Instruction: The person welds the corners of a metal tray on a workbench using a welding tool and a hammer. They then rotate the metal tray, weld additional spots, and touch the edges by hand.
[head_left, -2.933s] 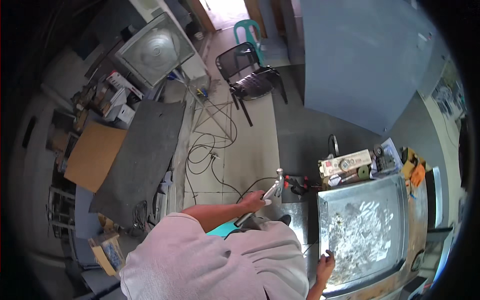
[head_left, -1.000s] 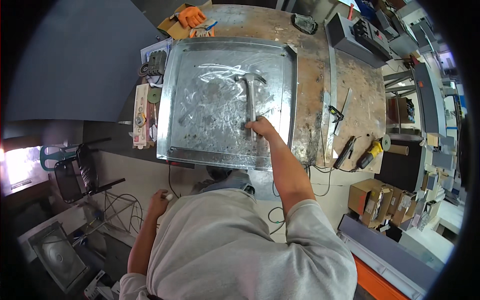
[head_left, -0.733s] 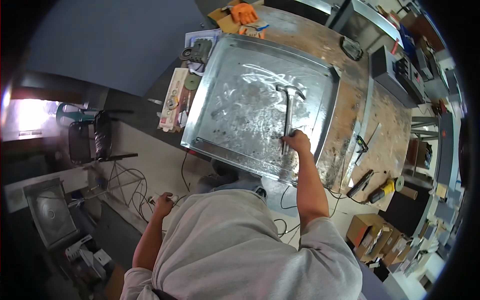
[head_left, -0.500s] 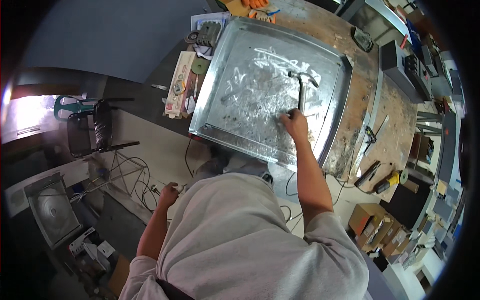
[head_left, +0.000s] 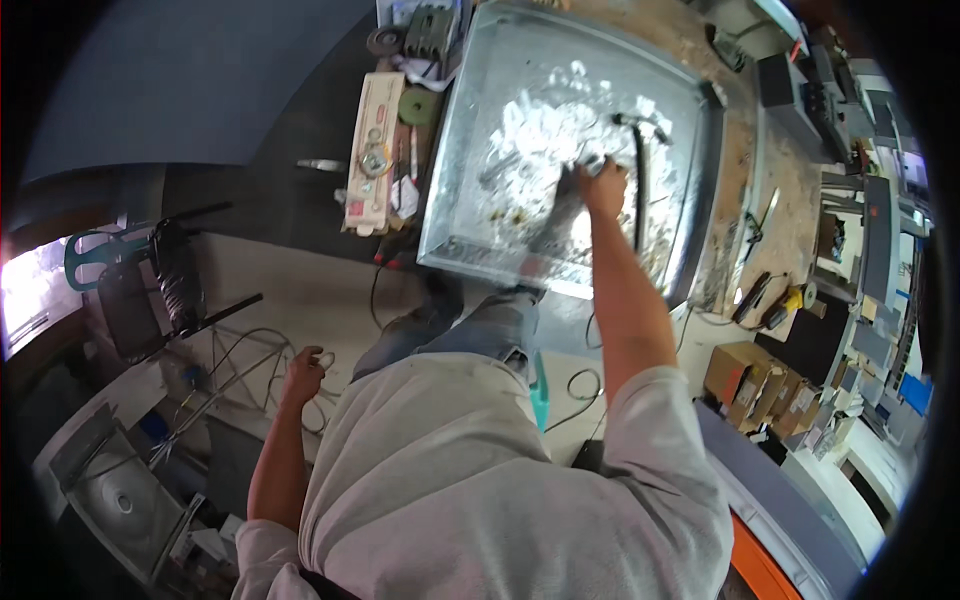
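A shallow metal tray with raised edges lies in front of me, its shiny bottom smeared with pale marks. My right hand is over the tray, fingers curled together; a small light patch shows at the fingertips, too blurred to name. Just right of that hand a hammer rests in the tray, its head at the far end and its handle toward me. Low at my left side, away from the table, my left hand is closed around something small and pale that I cannot make out.
Left of the tray are a long box, a tape measure and a green disc. A yellow and black power tool lies on the right. Cardboard boxes stand lower right, a chair at left.
My right hand has moved farther forward over the tray, from the hammer's handle end to beside the handle. My left hand has shifted outward to the left. The whole view has moved somewhat.
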